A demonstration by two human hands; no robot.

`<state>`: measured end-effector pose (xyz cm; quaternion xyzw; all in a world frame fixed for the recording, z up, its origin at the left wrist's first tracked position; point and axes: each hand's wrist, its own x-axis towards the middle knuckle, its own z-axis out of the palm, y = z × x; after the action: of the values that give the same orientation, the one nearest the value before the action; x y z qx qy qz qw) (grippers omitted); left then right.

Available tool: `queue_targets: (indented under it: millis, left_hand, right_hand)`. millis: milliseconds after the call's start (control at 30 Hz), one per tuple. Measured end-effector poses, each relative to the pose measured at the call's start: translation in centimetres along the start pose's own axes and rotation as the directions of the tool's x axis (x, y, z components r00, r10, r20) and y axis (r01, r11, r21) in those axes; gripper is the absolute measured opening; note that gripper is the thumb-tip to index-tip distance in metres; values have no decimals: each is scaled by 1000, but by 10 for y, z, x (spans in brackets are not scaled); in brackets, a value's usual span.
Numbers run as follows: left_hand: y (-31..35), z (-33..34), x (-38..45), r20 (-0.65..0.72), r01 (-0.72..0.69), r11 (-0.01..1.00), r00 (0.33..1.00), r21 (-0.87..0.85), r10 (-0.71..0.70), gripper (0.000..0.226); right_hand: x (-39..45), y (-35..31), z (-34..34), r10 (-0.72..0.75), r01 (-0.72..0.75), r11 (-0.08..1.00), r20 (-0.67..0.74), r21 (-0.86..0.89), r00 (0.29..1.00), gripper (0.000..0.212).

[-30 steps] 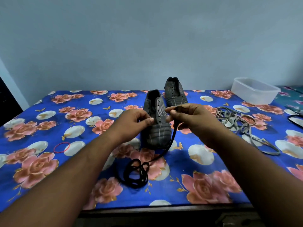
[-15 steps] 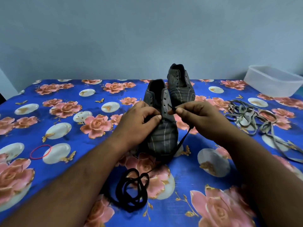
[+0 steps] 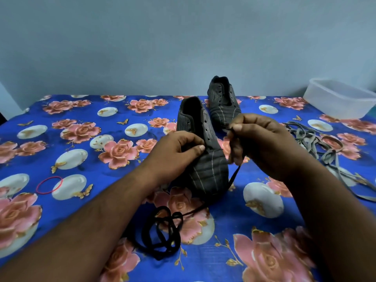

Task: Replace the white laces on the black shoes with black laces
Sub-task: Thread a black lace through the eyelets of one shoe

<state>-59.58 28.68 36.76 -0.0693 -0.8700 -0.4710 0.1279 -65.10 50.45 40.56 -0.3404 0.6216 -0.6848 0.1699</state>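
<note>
Right grip (image 3: 262,143) pinches black lace (image 3: 162,235) beside pale laces (image 3: 317,143).

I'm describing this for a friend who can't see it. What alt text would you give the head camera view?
A person's left hand steadies the near black shoe while the right hand pinches the end of a black lace, whose rest lies coiled on a blue floral tablecloth. A second shoe stands behind, with pale removed laces and a clear plastic tub to the right.
</note>
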Motion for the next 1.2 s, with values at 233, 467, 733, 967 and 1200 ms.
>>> queue_targets:
  millis: [233,467,733,967,1200]
  left_hand:
    - [-2,-2,1,-16,-50,983,998,174,54,28]
    - [-7,-1,2,-32,-54,987,998,152,60,28]
    - [-9,0,2,-33,-82,973,995,214,91,33]
    - [-7,1,1,-21,-62,983,998,174,67,31]
    - [-9,3,2,6,-68,981,998,181,68,31]
  right_hand:
    - [-2,-6,5,104,-87,964,-56,252,993,15]
    - [3,5,0,-59,-72,844,-226,-531,972,11]
    - [1,10,3,-97,-91,566,-176,-819,979,9]
    - [5,14,14,-142,-58,370,-118,-927,983,6]
    - [3,12,18,-175,-24,269,-73,-963,982,5]
